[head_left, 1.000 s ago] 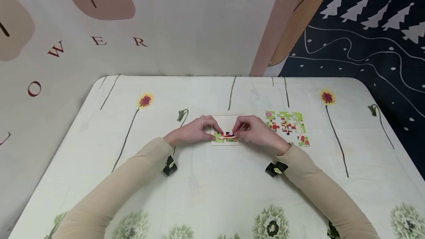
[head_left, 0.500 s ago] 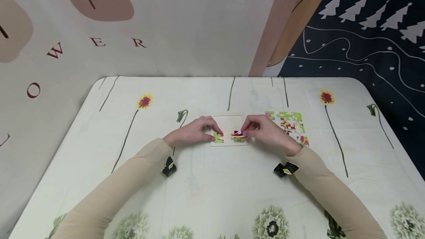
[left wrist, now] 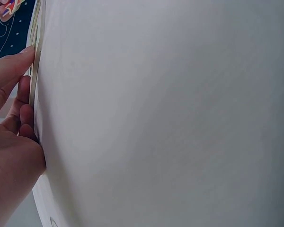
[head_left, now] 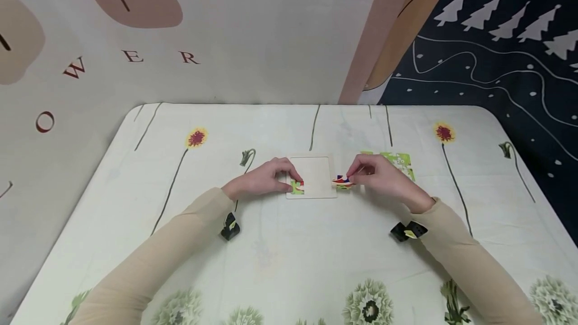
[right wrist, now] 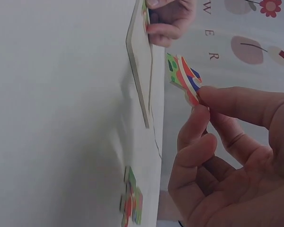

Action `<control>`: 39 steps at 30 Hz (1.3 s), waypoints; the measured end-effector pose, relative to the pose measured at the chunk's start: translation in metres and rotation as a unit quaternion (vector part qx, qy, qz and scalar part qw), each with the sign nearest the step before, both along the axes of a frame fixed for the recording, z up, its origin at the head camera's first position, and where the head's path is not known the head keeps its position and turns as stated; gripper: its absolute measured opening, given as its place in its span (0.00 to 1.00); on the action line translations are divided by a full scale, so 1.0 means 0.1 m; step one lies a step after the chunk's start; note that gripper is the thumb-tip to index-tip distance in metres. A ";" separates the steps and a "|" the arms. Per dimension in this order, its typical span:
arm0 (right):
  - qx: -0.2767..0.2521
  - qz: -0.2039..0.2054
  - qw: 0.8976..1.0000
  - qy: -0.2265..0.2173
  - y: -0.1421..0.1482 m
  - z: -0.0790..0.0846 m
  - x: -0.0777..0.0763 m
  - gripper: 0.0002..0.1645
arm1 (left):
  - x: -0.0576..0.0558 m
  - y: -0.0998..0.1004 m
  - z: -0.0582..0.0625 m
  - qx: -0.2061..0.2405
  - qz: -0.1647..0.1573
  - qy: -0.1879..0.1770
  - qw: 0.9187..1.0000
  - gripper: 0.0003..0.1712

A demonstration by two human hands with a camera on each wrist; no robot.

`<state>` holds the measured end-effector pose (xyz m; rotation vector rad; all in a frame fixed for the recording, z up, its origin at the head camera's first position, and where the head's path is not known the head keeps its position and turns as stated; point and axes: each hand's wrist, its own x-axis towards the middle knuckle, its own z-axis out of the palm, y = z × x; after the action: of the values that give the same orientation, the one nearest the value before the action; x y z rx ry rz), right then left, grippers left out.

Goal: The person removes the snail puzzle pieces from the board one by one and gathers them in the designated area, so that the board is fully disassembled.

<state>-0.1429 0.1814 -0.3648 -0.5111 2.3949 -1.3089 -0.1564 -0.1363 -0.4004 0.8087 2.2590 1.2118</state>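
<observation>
A pale, shallow puzzle board (head_left: 318,177) with a thin raised border lies on the table. One green jigsaw piece (head_left: 296,187) sits in its near left corner. My left hand (head_left: 270,177) holds the board there, index finger at the corner piece and thumb by the left edge. Just off the board's right side, my right hand (head_left: 381,177) pinches another jigsaw piece (right wrist: 183,78) between thumb and fingertips. This piece is blue, red, white and green, and it is raised and tilted above the table.
Several more green and red jigsaw pieces (head_left: 397,160) lie on the table to the right, partly hidden behind my right hand. A white flower-print cloth (head_left: 271,245) covers the table. Behind its far edge hangs a patterned backdrop (head_left: 253,44).
My right hand has carried the blue and red piece from over the board to the right, past its right edge. My left hand has stayed at the corner.
</observation>
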 end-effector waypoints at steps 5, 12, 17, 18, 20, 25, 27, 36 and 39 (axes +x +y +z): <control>-0.002 -0.014 1.000 -0.002 0.14 0.04 0.00 0.03 | 0.00 -0.01 -0.01 0.004 -0.002 0.000 1.000 0.13; -0.010 -0.022 1.000 -0.013 0.33 0.05 0.01 0.04 | 0.01 -0.02 -0.01 -0.002 -0.003 0.005 1.000 0.14; -0.004 -0.019 1.000 -0.015 0.42 0.03 0.02 0.06 | 0.01 -0.03 -0.02 -0.007 -0.002 0.005 1.000 0.13; -0.001 -0.018 1.000 -0.015 0.44 0.02 0.02 0.06 | 0.01 -0.03 -0.02 -0.007 -0.003 0.006 1.000 0.13; 0.002 -0.017 1.000 -0.017 0.46 0.02 0.02 0.06 | 0.01 -0.03 -0.03 -0.008 -0.002 0.005 1.000 0.14; 0.022 -0.019 0.999 -0.017 0.55 0.00 0.05 0.06 | 0.01 -0.02 -0.02 -0.006 -0.002 0.003 1.000 0.14; 0.034 -0.022 0.999 -0.016 0.59 -0.01 0.06 0.06 | 0.01 -0.01 -0.01 -0.007 -0.003 0.003 1.000 0.14; 0.047 -0.026 0.998 -0.015 0.74 -0.05 0.10 0.08 | 0.01 0.00 0.03 -0.017 -0.002 0.004 1.000 0.14; 0.058 -0.026 0.998 -0.009 0.79 -0.05 0.10 0.08 | 0.01 -0.01 0.03 -0.018 -0.001 0.006 1.000 0.14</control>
<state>-0.1332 0.2599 -0.3698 -0.4046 2.4676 -1.1811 -0.1553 -0.1371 -0.3971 0.8070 2.2822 1.1644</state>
